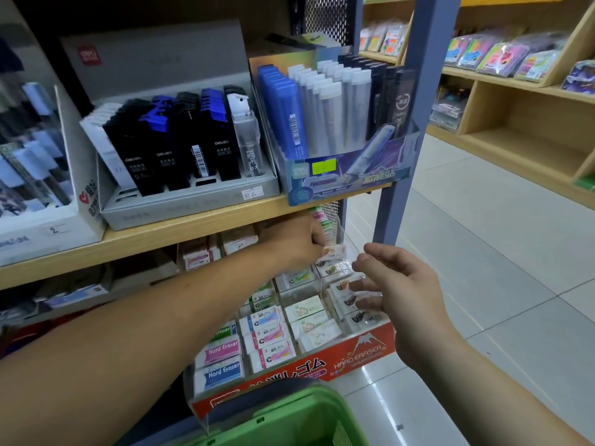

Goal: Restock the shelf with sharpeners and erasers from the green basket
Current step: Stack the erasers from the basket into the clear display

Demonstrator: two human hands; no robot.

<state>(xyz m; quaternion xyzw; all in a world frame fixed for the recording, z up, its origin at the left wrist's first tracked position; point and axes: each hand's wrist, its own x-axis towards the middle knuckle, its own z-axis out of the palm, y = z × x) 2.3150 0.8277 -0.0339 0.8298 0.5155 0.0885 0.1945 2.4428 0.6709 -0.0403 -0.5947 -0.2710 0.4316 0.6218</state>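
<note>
A clear tiered eraser display (363, 350) with a red "Hard Eraser" front sits on the lower shelf, its compartments full of wrapped erasers. My left hand (301, 241) reaches under the upper shelf to the display's back rows and pinches a small white wrapped eraser (335, 251). My right hand (391, 281) hovers over the display's right compartments, fingers spread, holding nothing. The green basket (289, 420) shows its rim at the bottom, just below the display.
The wooden upper shelf (180, 230) carries a grey tray of pencil-lead cases (180, 146) and a box of blue and silver cases (335, 123). A blue-grey upright post (405, 149) stands right of the display. Tiled aisle floor and wooden shelving lie to the right.
</note>
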